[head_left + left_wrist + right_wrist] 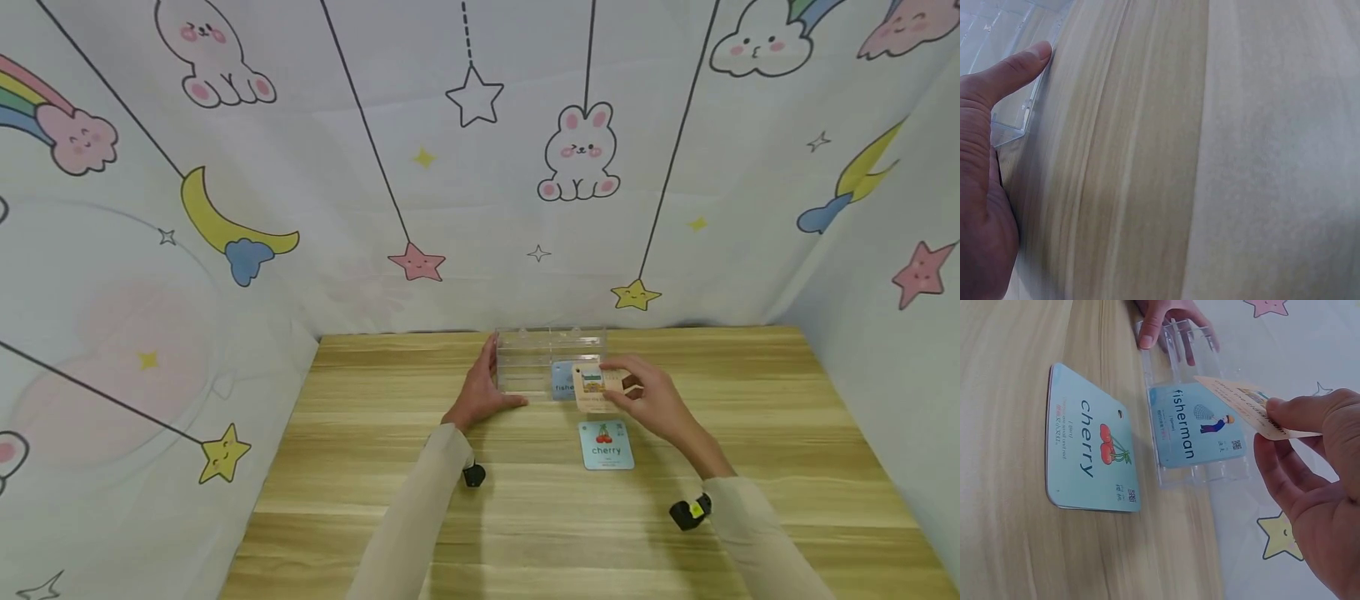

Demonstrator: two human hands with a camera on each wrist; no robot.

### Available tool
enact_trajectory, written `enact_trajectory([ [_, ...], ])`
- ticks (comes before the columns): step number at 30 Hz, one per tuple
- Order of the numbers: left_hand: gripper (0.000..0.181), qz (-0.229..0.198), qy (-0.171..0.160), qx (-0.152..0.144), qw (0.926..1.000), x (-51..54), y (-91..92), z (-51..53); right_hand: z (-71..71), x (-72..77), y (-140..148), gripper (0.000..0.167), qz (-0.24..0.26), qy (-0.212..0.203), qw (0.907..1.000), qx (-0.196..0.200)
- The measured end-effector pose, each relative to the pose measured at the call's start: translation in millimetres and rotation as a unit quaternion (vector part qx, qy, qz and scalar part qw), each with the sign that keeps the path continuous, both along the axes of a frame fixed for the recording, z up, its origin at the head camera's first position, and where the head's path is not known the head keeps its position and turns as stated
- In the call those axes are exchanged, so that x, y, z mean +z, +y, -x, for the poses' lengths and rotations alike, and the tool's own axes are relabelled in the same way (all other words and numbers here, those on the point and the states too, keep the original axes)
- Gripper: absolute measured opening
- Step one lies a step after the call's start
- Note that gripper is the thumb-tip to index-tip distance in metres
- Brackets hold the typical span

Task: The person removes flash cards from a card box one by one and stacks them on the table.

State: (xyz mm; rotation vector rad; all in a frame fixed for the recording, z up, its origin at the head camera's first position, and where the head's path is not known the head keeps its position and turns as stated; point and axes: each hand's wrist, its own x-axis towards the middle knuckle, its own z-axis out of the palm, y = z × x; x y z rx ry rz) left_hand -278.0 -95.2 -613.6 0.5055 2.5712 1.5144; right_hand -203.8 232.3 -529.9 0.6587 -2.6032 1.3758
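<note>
2 hands working | right hand (651, 398): grip is pinching 1 beige card (590, 403), tilting near the rack's right half | left hand (480, 396): grip is clasping 1 clear rack (525, 367) at its left end | 1 fisherman card (1191, 450) is standing in the rack | 1 cherry card (606, 450) is showing on the table (375, 433)

Near the surface's (375, 467) far edge, the cream card (588, 402) pinched in the right hand (651, 402) covers the right part of the fisherman card (563, 381), leaving me only "fishe" from the head view, while the fingers hide the cream card's own right side. Its smaller print, and that on the cherry card (606, 450), is too tiny for me to read there. The left-wrist view cuts off the left hand (483, 394) and the clear rack (523, 362), while the surface's near edge and both sleeves (412, 521) run out below the head view.
</note>
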Motion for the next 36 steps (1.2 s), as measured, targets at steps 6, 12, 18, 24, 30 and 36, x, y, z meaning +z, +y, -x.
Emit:
enact_trajectory([
  [6,0.138,-0.003,0.004,0.0,1.0,-0.9,-0.2,0.1,-10.1,-3.3,4,0.046,-0.006,-0.047,0.9989,-0.007],
  [12,0.137,-0.01,0.005,-0.001,0.9999,-1.2,-1.2,0.3,-19.7,-12.4,6,0.046,-0.002,-0.07,0.9975,0.01],
  [18,0.139,-0.009,-0.007,0.005,0.9999,0.5,-0.7,-0.7,-27.1,-28.0,8,0.046,0.023,-0.126,0.9917,0.013],
  [24,0.139,-0.011,0.001,0.006,0.9999,-0.6,-0.3,-0.4,-35.1,-39.0,10,0.044,0.033,-0.169,0.9851,0.001],
  [30,0.139,-0.004,0.002,0.005,1.0,0.3,-0.5,-1.0,-38.2,-49.9,13,0.042,0.036,-0.18,0.983,-0.007],
  [36,0.138,-0.003,0.002,0.005,1.0,-1.6,-0.8,0.0,-40.6,-55.2,14,0.039,0.023,-0.173,0.9845,-0.016],
])
